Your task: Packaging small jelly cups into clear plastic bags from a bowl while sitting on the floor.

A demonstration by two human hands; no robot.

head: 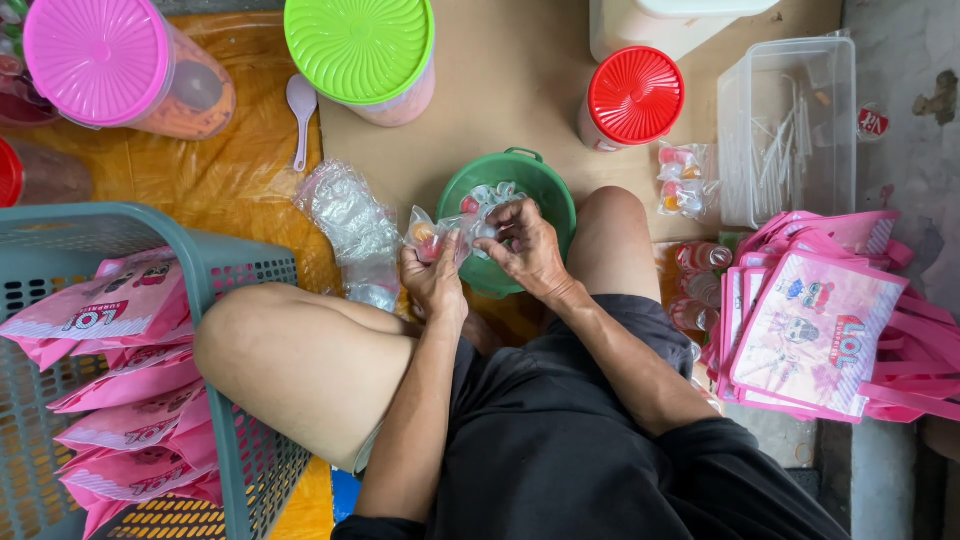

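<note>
The small clear plastic bag [432,235] sits just left of the frame's centre, held at the near rim of the green bowl [545,190], with a few small coloured pieces showing through its film. Your left hand [432,282] closes its fingers around the bag's lower part, and your right hand [525,248] pinches the bag's mouth with thumb and fingertips; what exactly the right fingertips grip beside the film is too small to tell.

To do this step well, I judge that you keep the left grip low and firm so the pieces stay at the bottom, and let the right fingers work only the top edge. Hold the bag over the bowl, so anything that slips drops among the other small wrapped pieces there and not onto the floor. Thin film tears easily, so pull gently and evenly.

Around you, a heap of empty clear bags [352,225] lies just left of the bowl, near enough for the left hand. Two filled packets [682,182] lie to the right of the bowl, below the red-lidded jar [632,97]. A clear plastic box [790,125] stands at the upper right, and pink printed bags [815,320] are stacked at the right edge. At the lower left a grey-green basket [225,300] holds more pink bags. A pink-lidded jar [100,60] and a green-lidded jar [360,45] stand along the top of the frame.
</note>
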